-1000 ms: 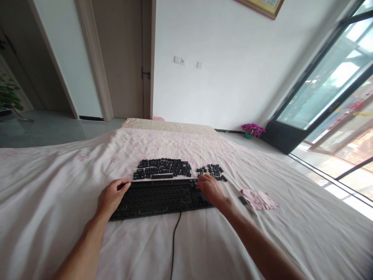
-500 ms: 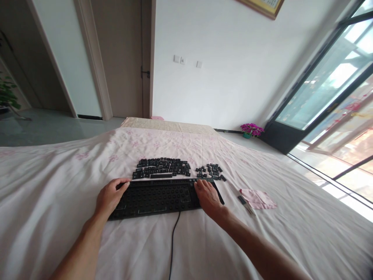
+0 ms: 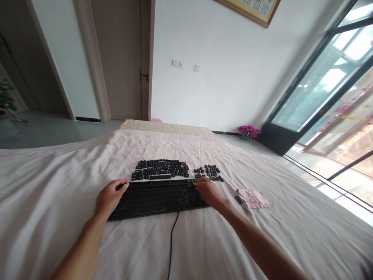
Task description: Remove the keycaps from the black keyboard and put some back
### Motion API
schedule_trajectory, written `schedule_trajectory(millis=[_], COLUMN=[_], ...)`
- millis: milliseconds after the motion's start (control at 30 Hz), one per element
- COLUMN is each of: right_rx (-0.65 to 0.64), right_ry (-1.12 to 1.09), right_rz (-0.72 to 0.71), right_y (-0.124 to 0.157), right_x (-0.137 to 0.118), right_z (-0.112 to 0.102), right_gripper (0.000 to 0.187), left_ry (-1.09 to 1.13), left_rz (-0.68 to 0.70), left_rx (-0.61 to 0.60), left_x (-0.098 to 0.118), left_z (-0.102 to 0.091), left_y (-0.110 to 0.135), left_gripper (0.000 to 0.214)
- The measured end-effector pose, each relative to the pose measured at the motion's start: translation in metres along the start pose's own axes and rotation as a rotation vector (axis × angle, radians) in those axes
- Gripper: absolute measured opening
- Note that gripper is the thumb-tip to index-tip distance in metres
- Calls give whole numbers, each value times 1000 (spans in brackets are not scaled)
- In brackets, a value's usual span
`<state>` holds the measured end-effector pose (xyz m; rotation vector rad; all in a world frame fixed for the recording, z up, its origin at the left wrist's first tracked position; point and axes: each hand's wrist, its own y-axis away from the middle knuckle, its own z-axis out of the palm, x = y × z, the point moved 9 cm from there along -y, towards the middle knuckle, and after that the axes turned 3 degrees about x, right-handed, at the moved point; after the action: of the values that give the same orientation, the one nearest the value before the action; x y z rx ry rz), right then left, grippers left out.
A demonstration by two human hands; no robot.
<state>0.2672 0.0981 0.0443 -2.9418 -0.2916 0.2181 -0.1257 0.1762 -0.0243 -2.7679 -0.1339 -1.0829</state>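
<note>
A black keyboard with its keycaps taken off lies on the pink-flowered sheet, its cable trailing toward me. My left hand rests on the keyboard's left end, thumb along the far edge, fingers curled over it. My right hand lies over the keyboard's right end with the fingers bent down onto it; whether they hold a keycap is hidden. Behind the keyboard, the removed black keycaps are laid out in rows, with a smaller loose group of keycaps to the right.
A folded pink cloth and a small dark tool lie right of the keyboard. The bed runs far toward a white wall with a door. Glass doors stand at right, a purple flower pot on the floor.
My right hand moved from the loose keycaps back onto the keyboard's right end and shifted slightly there. The left hand stayed put. The view tilted a little.
</note>
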Motion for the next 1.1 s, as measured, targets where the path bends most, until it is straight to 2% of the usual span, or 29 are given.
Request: schedule_trajectory(millis=[167, 467, 667, 900, 1100], right_rx=[6, -10, 58, 40, 87], right_ry=[-37, 174, 109, 85, -36], right_rz=[-5, -129, -20, -34, 1], right_y=[-8, -7, -2, -5, -7], right_x=[6, -4, 4, 0, 10], right_z=[0, 12, 8, 7, 7], right_gripper=[24, 20, 22, 23, 22], left_ry=[29, 25, 39, 35, 33], left_rz=[30, 25, 29, 15, 21], left_rx=[4, 21, 12, 23, 27], left_x=[3, 3, 5, 5, 5], left_z=[-1, -2, -2, -4, -4], left_y=[0, 1, 2, 3, 1], left_gripper=[33, 33, 33, 32, 30])
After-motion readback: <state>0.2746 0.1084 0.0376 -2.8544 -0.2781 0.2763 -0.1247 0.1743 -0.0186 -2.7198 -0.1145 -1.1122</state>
